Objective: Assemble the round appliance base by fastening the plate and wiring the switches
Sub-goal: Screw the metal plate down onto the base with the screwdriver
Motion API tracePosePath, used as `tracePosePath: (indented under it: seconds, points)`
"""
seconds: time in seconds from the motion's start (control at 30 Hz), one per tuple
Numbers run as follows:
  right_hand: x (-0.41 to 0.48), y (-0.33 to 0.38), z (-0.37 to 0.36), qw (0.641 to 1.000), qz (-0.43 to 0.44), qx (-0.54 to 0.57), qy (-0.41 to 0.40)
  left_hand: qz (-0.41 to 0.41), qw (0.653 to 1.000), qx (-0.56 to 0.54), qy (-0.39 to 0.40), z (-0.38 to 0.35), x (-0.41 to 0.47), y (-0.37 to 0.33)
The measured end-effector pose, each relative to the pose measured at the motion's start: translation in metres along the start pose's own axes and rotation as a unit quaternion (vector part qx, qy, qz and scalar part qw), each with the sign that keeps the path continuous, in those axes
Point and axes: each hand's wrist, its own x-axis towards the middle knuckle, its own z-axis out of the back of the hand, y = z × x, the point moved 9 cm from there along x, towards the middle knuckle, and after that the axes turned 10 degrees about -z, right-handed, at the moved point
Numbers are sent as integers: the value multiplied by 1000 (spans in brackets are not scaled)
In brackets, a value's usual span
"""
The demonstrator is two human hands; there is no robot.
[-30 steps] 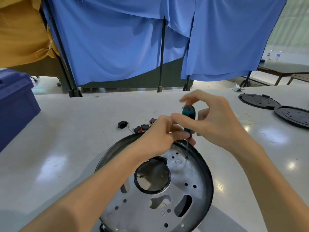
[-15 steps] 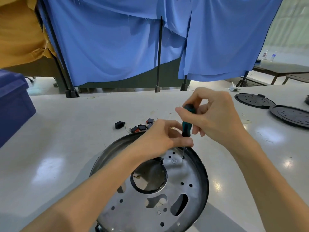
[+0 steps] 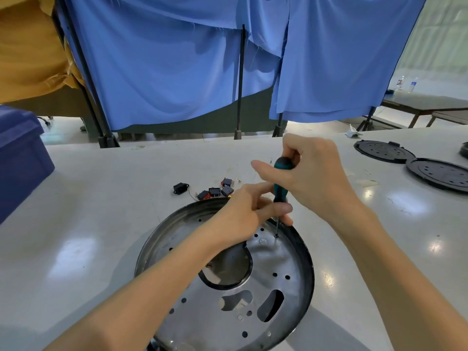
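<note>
The round appliance base (image 3: 302, 252) lies on the white table, its perforated metal plate (image 3: 268, 282) facing up with a large round hole near the middle. My right hand (image 3: 309, 178) grips the teal-and-black screwdriver (image 3: 279, 183) by its handle, held upright with its tip in a screw at the plate's far edge. My left hand (image 3: 250, 214) reaches over the base and pinches the lower end of the screwdriver. Several small black and red switches (image 3: 215, 191) with thin wires lie just beyond the base. A black socket part (image 3: 180, 187) sits to their left.
Two black round covers (image 3: 379, 151) (image 3: 439, 174) lie at the table's far right. A dark blue bin (image 3: 17, 158) stands at the left edge. Blue cloth screens on black posts (image 3: 239, 82) hang behind the table.
My right hand has shifted its fingers round the screwdriver handle, as in turning it. The left hand stays at the lower end, and the tip stays on the same spot.
</note>
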Motion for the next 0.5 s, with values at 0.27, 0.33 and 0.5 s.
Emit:
tracePosePath:
  seconds: [0.27, 0.33, 0.5]
  points:
    - [2, 1, -1, 994, 24, 72, 74, -5, 1000, 12, 8, 5, -1, -2]
    - [5, -5, 0, 998, -5, 47, 37, -25, 998, 34, -44, 13, 1, -4]
    - [6, 4, -4, 997, -10, -80, -17, -22, 999, 16, -43, 15, 5, -4]
